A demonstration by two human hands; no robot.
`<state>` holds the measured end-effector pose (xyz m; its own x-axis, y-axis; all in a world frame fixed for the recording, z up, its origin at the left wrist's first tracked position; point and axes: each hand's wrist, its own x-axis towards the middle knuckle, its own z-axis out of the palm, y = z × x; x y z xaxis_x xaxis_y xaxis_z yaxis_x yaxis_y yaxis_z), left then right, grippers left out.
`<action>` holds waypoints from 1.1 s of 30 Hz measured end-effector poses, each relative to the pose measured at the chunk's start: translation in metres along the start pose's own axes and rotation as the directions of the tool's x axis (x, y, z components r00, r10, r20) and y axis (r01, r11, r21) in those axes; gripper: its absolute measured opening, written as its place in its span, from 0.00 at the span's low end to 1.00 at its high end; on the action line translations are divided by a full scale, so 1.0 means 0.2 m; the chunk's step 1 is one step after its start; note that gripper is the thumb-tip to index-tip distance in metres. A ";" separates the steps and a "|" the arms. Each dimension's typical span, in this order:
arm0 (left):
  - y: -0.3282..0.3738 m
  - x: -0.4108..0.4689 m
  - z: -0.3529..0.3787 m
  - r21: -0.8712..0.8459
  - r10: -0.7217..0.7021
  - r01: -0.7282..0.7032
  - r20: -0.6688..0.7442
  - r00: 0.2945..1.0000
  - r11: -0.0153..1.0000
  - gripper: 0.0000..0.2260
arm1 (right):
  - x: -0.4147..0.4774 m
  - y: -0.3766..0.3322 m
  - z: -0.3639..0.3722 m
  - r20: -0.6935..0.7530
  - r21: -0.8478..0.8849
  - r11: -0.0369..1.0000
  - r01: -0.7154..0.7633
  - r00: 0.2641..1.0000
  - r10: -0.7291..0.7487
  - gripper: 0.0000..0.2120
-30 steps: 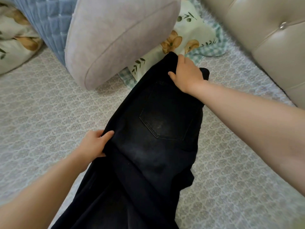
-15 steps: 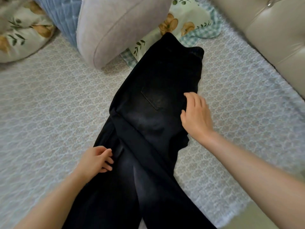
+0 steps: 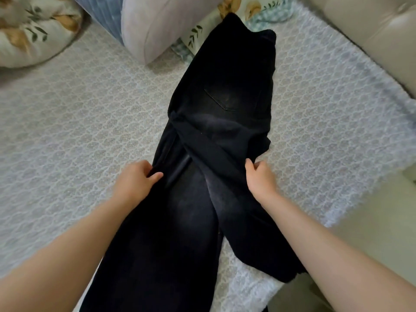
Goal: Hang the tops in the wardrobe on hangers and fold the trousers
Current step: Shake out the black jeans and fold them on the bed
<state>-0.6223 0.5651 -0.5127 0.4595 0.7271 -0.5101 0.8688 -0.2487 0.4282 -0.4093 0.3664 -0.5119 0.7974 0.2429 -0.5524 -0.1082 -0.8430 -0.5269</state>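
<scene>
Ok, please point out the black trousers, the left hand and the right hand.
black trousers [image 3: 198, 199], head view, faded leg cloth between the hands
left hand [image 3: 135, 180], head view, back of the hand
right hand [image 3: 260, 179], head view, back of the hand

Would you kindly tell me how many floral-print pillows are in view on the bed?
2. One floral pillow lies at the top left; a second floral pillow sits top centre, partly under the black trousers, beside the grey cushion. Others may be hidden behind that cushion.
</scene>
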 end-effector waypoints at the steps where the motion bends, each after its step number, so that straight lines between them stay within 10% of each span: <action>1: 0.02 0.01 0.01 0.036 0.024 -0.024 0.003 1.000 0.999 0.09 | -0.02 0.01 0.00 0.000 -0.013 1.000 -0.004 1.000 0.004 0.19; 6: -0.07 0.01 -0.04 -0.210 -0.101 0.051 -0.238 0.966 0.976 0.08 | -0.09 0.07 -0.01 0.016 -0.156 0.986 0.058 0.998 -0.057 0.22; 10: -0.18 0.06 -0.11 -0.174 -0.244 0.228 -0.077 0.967 0.958 0.09 | -0.14 0.11 -0.02 0.084 -0.239 0.966 0.104 0.993 -0.086 0.21; 18: 0.07 0.00 -0.01 -0.034 0.085 -0.096 -0.237 0.968 0.995 0.11 | -0.29 0.18 -0.12 0.018 -0.482 0.839 0.252 0.960 -0.278 0.18; 22: 0.31 -0.12 0.11 -0.233 0.078 -0.096 -0.084 0.993 0.968 0.02 | -0.35 0.25 -0.14 0.082 -0.549 0.754 0.360 0.921 -0.381 0.11; 27: 0.51 -0.32 0.22 -0.488 -0.101 0.392 0.521 0.848 0.780 0.21 | -0.47 0.26 -0.17 0.144 -0.339 0.774 0.534 0.843 -0.518 0.05; 33: 0.61 -0.53 0.34 -0.484 -0.156 0.394 0.460 0.874 0.781 0.18 | -0.60 0.33 -0.21 0.257 -0.169 0.766 0.620 0.778 -0.573 0.08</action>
<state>-0.5520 0.4136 -0.4570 0.3510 0.3805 -0.8556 0.7706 0.4018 0.4948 -0.4873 0.2625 -0.4534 0.5304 0.7953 -0.2937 0.5120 -0.5766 -0.6367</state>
